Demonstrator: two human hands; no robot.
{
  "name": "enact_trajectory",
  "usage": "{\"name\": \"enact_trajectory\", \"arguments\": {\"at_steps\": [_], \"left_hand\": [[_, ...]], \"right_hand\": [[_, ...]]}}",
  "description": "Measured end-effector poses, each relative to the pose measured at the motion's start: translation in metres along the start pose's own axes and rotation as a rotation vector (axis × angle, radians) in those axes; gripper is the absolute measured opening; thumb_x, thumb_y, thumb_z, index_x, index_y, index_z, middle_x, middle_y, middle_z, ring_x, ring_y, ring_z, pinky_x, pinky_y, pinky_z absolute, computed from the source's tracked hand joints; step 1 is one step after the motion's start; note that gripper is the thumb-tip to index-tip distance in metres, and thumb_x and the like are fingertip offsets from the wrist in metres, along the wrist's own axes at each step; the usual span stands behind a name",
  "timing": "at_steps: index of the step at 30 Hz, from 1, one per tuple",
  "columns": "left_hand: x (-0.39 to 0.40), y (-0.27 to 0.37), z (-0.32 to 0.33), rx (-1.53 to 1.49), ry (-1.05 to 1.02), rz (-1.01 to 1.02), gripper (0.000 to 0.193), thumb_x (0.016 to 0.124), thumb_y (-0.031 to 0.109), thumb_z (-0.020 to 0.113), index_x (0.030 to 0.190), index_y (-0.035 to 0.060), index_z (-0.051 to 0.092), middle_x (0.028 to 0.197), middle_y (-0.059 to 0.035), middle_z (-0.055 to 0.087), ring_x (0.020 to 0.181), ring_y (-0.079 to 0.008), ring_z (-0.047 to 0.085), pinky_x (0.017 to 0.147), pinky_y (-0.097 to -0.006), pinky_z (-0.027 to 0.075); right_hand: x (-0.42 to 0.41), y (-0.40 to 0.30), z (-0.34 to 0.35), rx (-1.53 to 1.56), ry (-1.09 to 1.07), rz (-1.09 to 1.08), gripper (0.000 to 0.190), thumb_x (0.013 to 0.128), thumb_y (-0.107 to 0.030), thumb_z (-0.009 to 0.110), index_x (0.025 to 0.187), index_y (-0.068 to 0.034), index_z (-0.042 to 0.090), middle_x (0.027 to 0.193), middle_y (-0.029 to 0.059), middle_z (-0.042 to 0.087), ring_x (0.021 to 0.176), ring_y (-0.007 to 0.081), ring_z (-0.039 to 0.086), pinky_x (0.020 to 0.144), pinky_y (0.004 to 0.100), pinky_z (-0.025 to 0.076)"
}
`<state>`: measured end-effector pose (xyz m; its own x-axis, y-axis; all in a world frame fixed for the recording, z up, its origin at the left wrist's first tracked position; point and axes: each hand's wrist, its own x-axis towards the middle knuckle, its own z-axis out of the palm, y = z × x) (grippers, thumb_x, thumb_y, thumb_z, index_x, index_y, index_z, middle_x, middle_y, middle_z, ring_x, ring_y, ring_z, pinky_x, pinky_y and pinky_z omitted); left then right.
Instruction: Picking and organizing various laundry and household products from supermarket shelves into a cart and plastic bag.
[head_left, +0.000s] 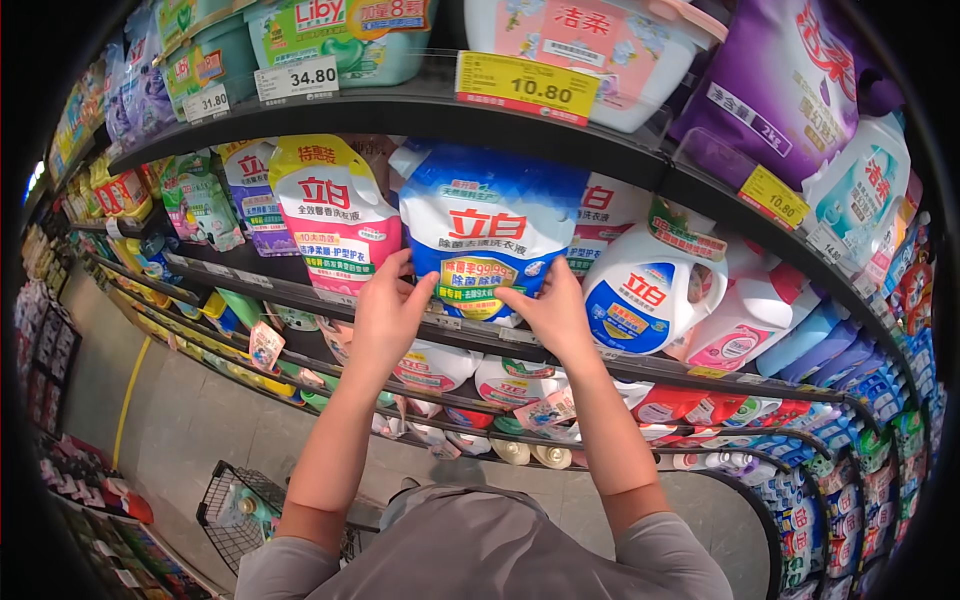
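Between my two hands stands a blue and white pouch of Liby laundry detergent (487, 202), upright at the front of a black store shelf. My left hand (391, 307) grips its lower left edge, thumb on the front and fingers round the side. On the lower right edge, my right hand (551, 307) holds it the same way. A pink and white detergent pouch with a yellow top (334, 202) is just left of it. To the right sits a white detergent jug with a handle and a blue label (637, 300). Another pouch (604, 199) shows partly behind.
The upper shelf edge (405, 120) overhangs the pouch closely and carries price tags. Above it are plastic tubs (577, 45) and a purple bag (772, 82). Lower shelves hold more jugs (517, 382). A wire shopping cart (240, 480) with goods inside stands on the floor at lower left.
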<state>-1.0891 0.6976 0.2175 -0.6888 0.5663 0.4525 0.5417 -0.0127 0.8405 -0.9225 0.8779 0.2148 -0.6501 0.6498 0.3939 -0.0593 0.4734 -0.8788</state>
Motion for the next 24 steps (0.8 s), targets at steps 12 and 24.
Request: {"name": "enact_trajectory", "arguments": {"at_steps": [12, 24], "left_hand": [[-0.085, -0.035, -0.006, 0.096, 0.364, 0.146, 0.028, 0.095, 0.005, 0.071, 0.122, -0.0024, 0.069, 0.092, -0.0039, 0.063, 0.069, -0.0065, 0.055, 0.059, -0.0249, 0.045], [-0.521, -0.156, -0.034, 0.614, 0.443, -0.743, 0.014, 0.09, 0.019, 0.072, 0.094, 0.0052, 0.071, 0.087, -0.0123, 0.066, 0.073, -0.0271, 0.065, 0.069, -0.0413, 0.053]], "right_hand": [[-0.145, 0.04, -0.036, -0.051, 0.2, -0.423, 0.034, 0.087, 0.002, 0.071, 0.12, 0.002, 0.064, 0.12, 0.0205, 0.069, 0.108, 0.0297, 0.068, 0.094, 0.0387, 0.053], [-0.588, 0.486, -0.242, -0.31, -0.631, 1.245, 0.031, 0.091, -0.024, 0.072, 0.114, -0.003, 0.074, 0.092, 0.0158, 0.074, 0.091, 0.0331, 0.073, 0.075, 0.0498, 0.059]]}}
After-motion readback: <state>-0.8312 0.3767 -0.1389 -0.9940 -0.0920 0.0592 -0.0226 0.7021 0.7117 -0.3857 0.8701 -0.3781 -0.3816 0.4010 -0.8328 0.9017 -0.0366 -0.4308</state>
